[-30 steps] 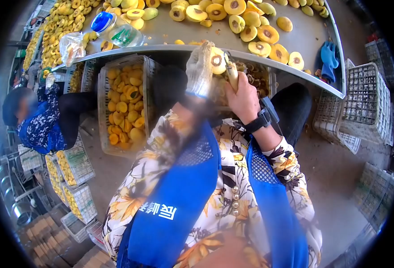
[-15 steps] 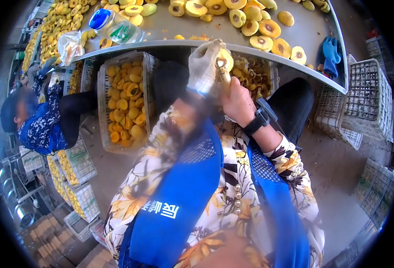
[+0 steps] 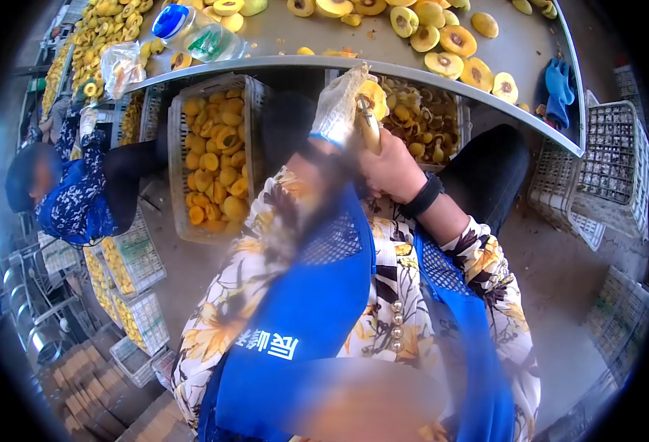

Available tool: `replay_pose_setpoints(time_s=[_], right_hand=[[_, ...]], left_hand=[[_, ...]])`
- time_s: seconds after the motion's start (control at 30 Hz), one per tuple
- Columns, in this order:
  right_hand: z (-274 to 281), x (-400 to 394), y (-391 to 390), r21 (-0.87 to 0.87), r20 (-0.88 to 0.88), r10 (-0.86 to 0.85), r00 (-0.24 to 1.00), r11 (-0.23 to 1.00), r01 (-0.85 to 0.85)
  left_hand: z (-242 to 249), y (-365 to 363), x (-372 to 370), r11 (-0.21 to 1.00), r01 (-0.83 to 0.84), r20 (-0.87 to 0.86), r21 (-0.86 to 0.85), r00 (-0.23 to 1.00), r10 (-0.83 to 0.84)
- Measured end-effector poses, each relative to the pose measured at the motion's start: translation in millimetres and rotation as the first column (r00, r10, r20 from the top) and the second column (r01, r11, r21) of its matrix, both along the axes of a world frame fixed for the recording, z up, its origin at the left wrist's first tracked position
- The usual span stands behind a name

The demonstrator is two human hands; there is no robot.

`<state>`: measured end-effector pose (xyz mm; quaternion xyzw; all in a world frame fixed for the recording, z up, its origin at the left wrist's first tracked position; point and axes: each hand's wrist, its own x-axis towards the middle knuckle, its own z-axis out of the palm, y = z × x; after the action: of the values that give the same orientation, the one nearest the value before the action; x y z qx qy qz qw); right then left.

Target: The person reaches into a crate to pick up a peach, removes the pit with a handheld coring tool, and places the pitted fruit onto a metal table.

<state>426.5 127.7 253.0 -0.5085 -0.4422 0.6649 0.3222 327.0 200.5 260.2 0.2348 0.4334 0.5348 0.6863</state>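
My left hand (image 3: 337, 104), in a pale knitted glove, is closed around a yellow peach half (image 3: 375, 99) just off the table's front edge. My bare right hand (image 3: 393, 168) grips the light-coloured handle of a pitting tool (image 3: 369, 131). The tool's metal end meets the peach half at its side nearest the glove; how deep it sits is hidden. Below the hands, a crate (image 3: 464, 132) holds peach scraps and pieces. Cut peach halves (image 3: 457, 40) lie on the metal table (image 3: 288, 37), some with the pit showing.
A blue-capped bottle (image 3: 199, 35), a plastic bag (image 3: 123, 68) and a blue glove (image 3: 558, 92) lie along the table edge. A crate of peach halves (image 3: 216, 158) stands at left, near a seated co-worker (image 3: 78, 195). Stacked crates (image 3: 604, 158) stand at right.
The view has shifted slightly, so the table and crates appear a little to the right and higher. The peach half has turned a little in my left hand; both grips remain.
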Motion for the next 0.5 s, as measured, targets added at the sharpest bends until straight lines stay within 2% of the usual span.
replay_pose_setpoints(time_s=[0.1, 0.13, 0.23, 0.33, 0.43, 0.5], right_hand=[[24, 5, 0, -0.301, -0.181, -0.009, 0.983, 0.952, -0.047], [26, 5, -1, -0.337, -0.215, -0.031, 0.976, 0.940, -0.045], [27, 9, 0, -0.423, -0.332, -0.077, 0.940, 0.903, -0.076], [18, 13, 0, -0.456, -0.497, -0.099, 0.862, 0.875, -0.162], [21, 15, 0, -0.406, -0.625, -0.116, 0.772, 0.893, -0.194], [18, 15, 0, -0.325, -0.672, -0.085, 0.736, 0.927, -0.190]], left_hand=[[-3, 1, 2, 0.999, 0.029, -0.086, 0.044, 0.996, -0.025], [-5, 2, 3, 0.998, 0.036, -0.129, 0.058, 0.991, -0.028], [-3, 6, 3, 0.994, 0.108, -0.119, -0.030, 0.987, -0.111], [-11, 8, 3, 0.956, 0.266, 0.160, -0.124, 0.956, -0.246], [-15, 11, -1, 0.919, 0.345, 0.427, -0.189, 0.872, -0.239], [-20, 14, -19, 0.979, 0.124, 0.261, -0.160, 0.962, -0.079]])
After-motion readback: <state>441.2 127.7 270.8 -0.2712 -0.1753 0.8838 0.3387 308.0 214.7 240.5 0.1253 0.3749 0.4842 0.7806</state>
